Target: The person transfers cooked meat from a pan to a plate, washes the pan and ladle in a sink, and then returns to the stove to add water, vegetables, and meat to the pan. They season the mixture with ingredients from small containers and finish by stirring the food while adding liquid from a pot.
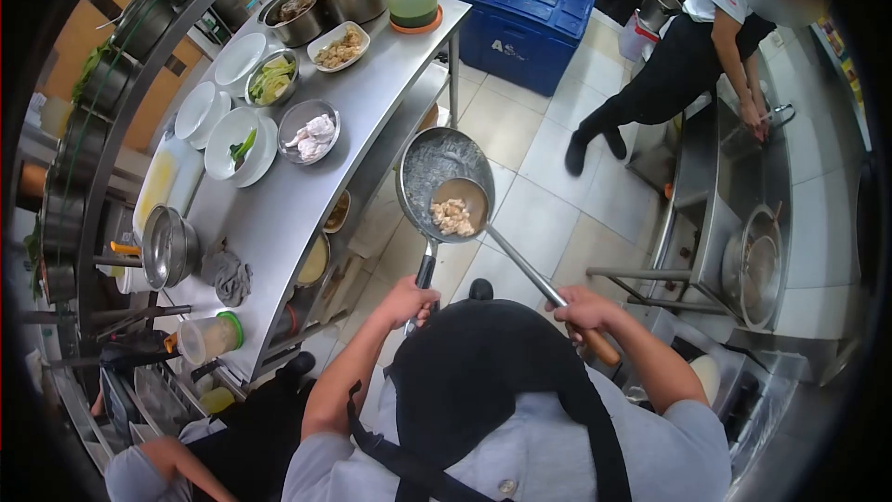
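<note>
My left hand is wrapped round the black handle of a wok, which is held out over the floor in front of me. In my right hand is a long-handled ladle with a wooden grip end. The ladle's bowl rests within the wok's outline, at the side nearest me. Small pale brown cooked pieces, perhaps meat, lie in that bowl. The rest of the wok's inner surface looks wet and grey.
A steel table on the left carries bowls of greens, raw pale meat and stacked white plates. Ahead stands a blue cooler box. A co-worker leans over a sink at the right; another person is at lower left.
</note>
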The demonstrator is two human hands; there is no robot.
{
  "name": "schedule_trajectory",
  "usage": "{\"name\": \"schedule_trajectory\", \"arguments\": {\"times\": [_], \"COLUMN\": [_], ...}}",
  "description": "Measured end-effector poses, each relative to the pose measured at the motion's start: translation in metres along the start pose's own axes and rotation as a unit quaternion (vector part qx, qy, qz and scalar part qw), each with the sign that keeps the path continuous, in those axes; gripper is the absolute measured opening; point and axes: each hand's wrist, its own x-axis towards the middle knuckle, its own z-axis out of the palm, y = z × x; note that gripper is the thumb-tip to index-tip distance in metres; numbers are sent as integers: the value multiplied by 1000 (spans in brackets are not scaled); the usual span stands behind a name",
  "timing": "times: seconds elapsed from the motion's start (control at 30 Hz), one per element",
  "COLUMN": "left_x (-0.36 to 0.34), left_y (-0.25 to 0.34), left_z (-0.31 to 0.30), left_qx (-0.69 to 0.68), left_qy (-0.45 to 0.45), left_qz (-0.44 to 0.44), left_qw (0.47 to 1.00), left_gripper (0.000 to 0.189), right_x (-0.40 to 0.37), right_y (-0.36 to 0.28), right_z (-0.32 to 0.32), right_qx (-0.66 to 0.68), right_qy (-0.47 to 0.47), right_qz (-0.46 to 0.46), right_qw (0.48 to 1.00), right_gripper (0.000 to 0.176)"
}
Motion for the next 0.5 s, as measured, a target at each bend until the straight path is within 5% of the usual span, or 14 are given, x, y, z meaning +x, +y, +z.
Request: {"name": "schedule_trajectory", "arguments": {"times": [0.1, 0.3, 0.5], "left_x": [2, -10, -19], "left_y": [-6, -14, -25], "left_z": [-4, -21, -34], "left_qx": [12, -64, -118], "left_qy": [-11, -73, -114], "left_qz": [-7, -28, -25], "left_qw": [1000, 995, 986], "left_gripper": [20, 22, 27], "right_x": [-4, -23, -15], "right_y": [-14, -75, -177], "right_z": [-4, -10, 0], "right_qx": [132, 194, 111], "right_qy": [-96, -106, -64], "right_qz": [16, 5, -107], "right_qw": [986, 975, 986], "right_gripper": [25, 31, 30]}}
